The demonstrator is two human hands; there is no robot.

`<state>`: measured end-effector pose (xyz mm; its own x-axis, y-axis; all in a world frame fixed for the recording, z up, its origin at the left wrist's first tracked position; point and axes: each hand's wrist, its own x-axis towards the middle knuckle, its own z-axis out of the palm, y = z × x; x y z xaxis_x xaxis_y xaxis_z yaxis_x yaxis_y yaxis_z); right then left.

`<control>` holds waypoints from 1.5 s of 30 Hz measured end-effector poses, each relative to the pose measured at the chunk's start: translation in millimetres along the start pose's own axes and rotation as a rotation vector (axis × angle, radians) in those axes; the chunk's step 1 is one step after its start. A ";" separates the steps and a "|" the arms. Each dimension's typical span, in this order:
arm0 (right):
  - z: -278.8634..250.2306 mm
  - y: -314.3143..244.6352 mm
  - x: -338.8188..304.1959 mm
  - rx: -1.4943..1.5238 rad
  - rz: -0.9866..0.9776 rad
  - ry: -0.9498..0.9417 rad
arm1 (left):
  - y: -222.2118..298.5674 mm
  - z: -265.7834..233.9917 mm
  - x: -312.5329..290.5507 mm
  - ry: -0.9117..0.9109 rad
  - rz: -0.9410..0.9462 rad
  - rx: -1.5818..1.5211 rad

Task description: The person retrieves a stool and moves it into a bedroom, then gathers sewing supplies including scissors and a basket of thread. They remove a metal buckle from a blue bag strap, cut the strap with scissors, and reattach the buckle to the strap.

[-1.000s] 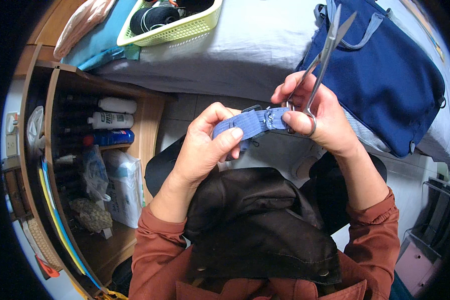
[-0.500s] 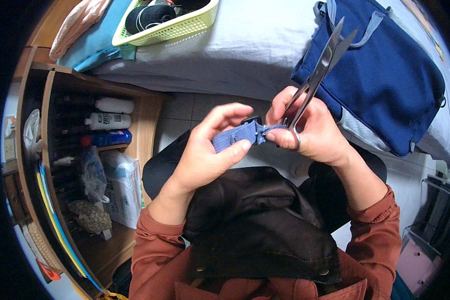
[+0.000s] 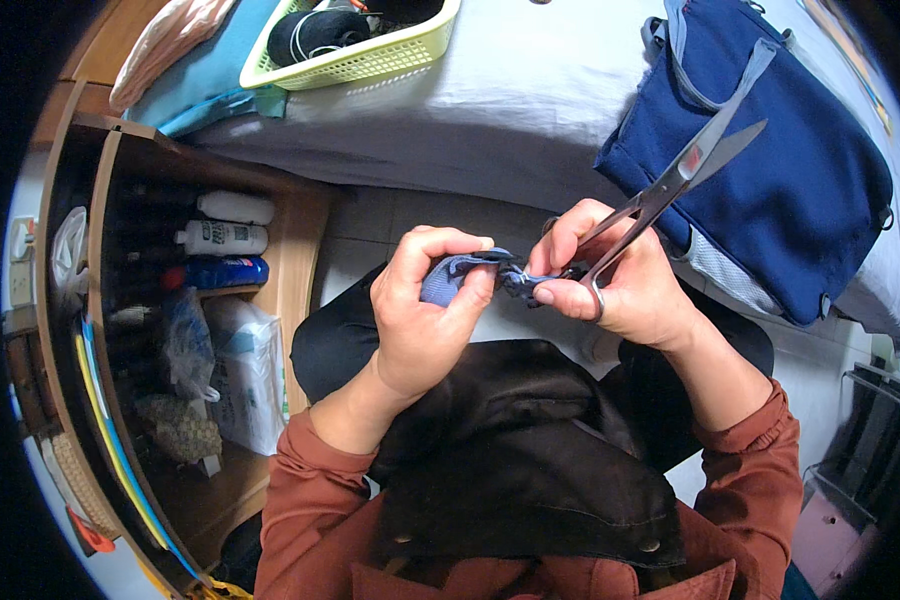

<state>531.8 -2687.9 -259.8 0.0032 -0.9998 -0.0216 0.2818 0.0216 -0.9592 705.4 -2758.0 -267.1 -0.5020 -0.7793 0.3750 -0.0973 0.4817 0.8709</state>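
A frayed piece of blue-grey webbing strap stretches between my two hands above my lap. My left hand is closed, pinching the folded strap between thumb and fingers, with a small dark piece at its upper edge. My right hand is closed as well: it holds metal scissors by the loops and pinches the strap's ragged end between thumb and forefinger. The scissor blades point up and away to the right, slightly parted, away from the strap. Part of the scissor handles is hidden by the fingers.
A navy blue bag with grey handles lies on the white-sheeted bed. A pale green basket holding black thread stands at the far left of the bed. Wooden shelves with bottles are on the left. Dark cloth covers my lap.
My left hand has turned, folding the strap over so its flat face shows less. The scissors have tilted further right, and their blades look more parted. The surroundings have shifted slightly in view.
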 end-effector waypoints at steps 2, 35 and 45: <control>1.3 1.7 -0.6 -0.015 -0.003 0.011 | -1.7 -0.2 1.4 0.046 0.025 -0.045; -10.5 -2.0 6.1 0.082 0.046 0.076 | 9.9 -14.4 7.3 -0.495 -0.788 -0.748; 1.2 12.1 2.2 -0.122 0.041 0.113 | 6.7 -9.9 6.2 -0.384 -0.790 -0.643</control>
<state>536.4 -2689.8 -271.2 -0.0978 -0.9914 -0.0865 0.1652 0.0696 -0.9838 710.1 -2763.6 -255.8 -0.7412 -0.5457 -0.3909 -0.0986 -0.4875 0.8675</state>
